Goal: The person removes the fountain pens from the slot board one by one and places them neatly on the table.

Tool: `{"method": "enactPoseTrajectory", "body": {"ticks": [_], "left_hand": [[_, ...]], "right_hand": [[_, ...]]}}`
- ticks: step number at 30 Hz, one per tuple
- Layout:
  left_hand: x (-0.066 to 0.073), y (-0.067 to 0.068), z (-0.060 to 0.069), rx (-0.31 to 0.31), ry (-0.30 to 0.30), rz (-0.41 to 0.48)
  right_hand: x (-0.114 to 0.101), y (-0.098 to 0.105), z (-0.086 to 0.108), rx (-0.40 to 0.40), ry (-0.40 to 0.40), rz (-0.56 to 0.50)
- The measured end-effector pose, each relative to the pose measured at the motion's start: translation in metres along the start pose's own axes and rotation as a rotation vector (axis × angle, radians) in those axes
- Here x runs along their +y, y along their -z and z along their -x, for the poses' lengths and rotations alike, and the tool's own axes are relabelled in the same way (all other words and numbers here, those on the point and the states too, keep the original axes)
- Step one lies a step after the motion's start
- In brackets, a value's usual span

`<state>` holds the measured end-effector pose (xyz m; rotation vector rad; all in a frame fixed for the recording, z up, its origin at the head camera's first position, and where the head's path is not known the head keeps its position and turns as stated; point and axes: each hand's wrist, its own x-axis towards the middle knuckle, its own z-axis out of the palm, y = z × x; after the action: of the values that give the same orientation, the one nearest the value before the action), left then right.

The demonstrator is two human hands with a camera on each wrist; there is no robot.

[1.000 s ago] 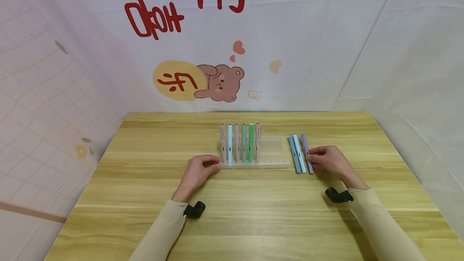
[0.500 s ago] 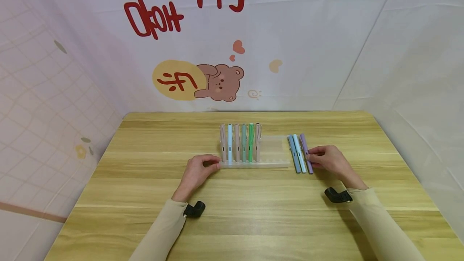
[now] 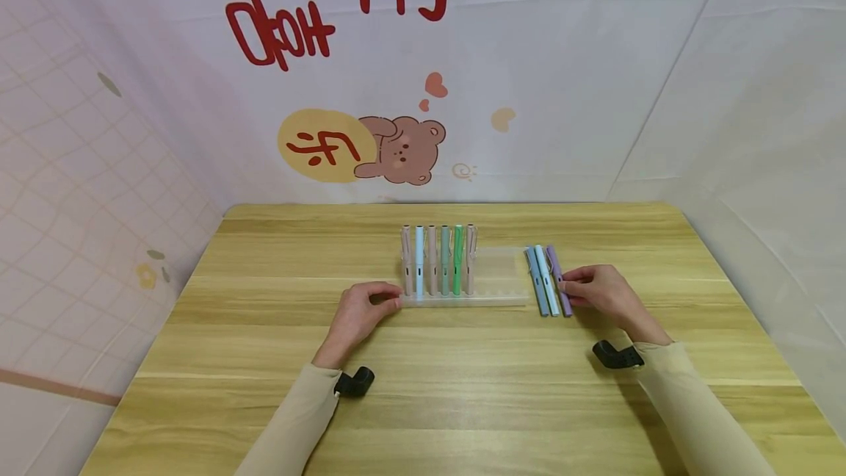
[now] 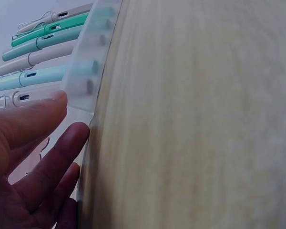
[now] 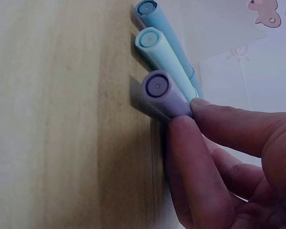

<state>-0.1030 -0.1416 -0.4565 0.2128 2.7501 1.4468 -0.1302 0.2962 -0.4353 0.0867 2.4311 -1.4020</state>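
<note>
A clear holder (image 3: 502, 302) (image 4: 86, 52) carries several pens side by side in its left part, among them a green pen (image 3: 457, 263) (image 4: 71, 23). At its left end my left hand (image 3: 357, 318) (image 4: 38, 181) touches the corner with thumb and forefinger, fingers loosely bent. Right of the holder lie a darker blue pen (image 3: 537, 285) (image 5: 166, 28), a light blue pen (image 3: 546, 278) (image 5: 169, 59) and a purple pen (image 3: 554, 264) (image 5: 174, 102). My right hand (image 3: 604, 296) (image 5: 276, 157) pinches the purple pen between thumb and forefinger; its far part is hidden in the right wrist view.
The wooden table (image 3: 463, 388) reaches back to a white cloth (image 3: 562, 72) printed with a bear and red characters. More cloth hangs along both sides. A black band with a small device is on each wrist.
The purple pen's upper end has shifted slightly left, closer to the light blue pen. My left hand has stayed at the holder's end, and my right hand keeps its pinch.
</note>
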Motion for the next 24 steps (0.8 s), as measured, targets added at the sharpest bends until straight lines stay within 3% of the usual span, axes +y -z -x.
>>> {"method": "enactPoseTrajectory", "body": {"ticks": [24], "left_hand": [[0.0011, 0.0013, -0.0006, 0.000, 0.006, 0.011]], "right_hand": [[0.0012, 0.0009, -0.0014, 0.005, -0.024, -0.014]]}}
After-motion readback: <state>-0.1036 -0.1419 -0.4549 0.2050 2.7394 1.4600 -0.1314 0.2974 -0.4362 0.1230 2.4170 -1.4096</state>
